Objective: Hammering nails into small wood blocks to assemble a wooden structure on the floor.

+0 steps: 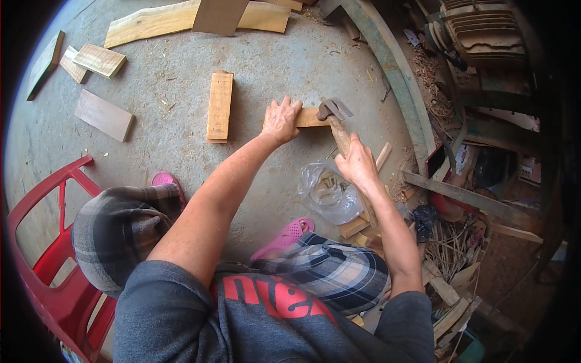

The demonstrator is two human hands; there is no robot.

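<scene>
My right hand (357,160) is closed round the wooden handle of a claw hammer (340,135). The hammer's dark metal head is over the right end of a small wooden block (310,118); whether they touch I cannot tell. My left hand (281,120) grips the block's left part from above, with its fingers bent over it. A nail is not visible there. Left of that hand, a stack of short wooden pieces (219,107) lies on the concrete floor. Nearer to me, below the hammer, sits a clear plastic bag (330,192) with small things inside, perhaps nails.
Loose boards (104,115) lie at the left, and long planks (151,24) at the far side. A red plastic chair (45,266) stands at the near left. Machinery with a motor (481,33) and a beam (393,66) bound the right. Sticks and scraps (454,248) are heaped at the near right.
</scene>
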